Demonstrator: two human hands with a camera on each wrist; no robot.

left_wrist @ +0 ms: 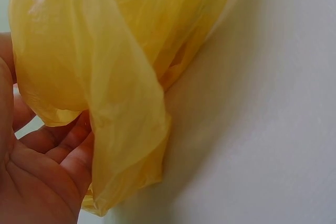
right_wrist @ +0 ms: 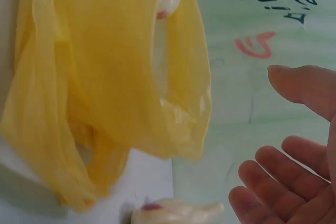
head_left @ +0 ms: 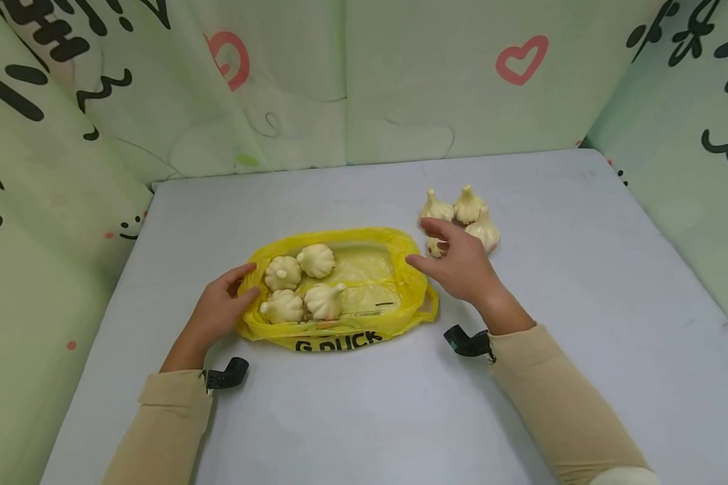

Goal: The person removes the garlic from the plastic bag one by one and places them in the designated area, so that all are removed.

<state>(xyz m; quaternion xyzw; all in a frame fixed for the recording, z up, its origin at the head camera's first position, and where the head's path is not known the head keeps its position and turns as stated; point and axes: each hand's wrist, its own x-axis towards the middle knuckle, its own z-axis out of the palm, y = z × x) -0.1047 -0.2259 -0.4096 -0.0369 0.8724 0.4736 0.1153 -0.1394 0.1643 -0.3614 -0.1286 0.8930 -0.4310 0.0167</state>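
Observation:
A yellow plastic bag point(head_left: 403, 249) lies spread wide on the table, its mouth facing up and black lettering along its near side. Several white garlic bulbs point(head_left: 316, 261) sit in its left half. My left hand point(head_left: 215, 313) holds the bag's left rim between thumb and fingers; in the left wrist view, yellow film hides some fingertips. Past the bag's right edge, my right hand point(head_left: 461, 269) hovers with nothing in it, fingers spread and loosely bent. Several more garlic bulbs point(head_left: 483, 230) stand grouped just beyond that hand, which partly covers one of them.
The white table point(head_left: 364, 417) reaches back to a pale green printed curtain point(head_left: 400, 101), which also hangs along the left and right sides. Each wrist wears a black camera mount point(head_left: 227, 374). A handle loop sticks out at the bag's right end.

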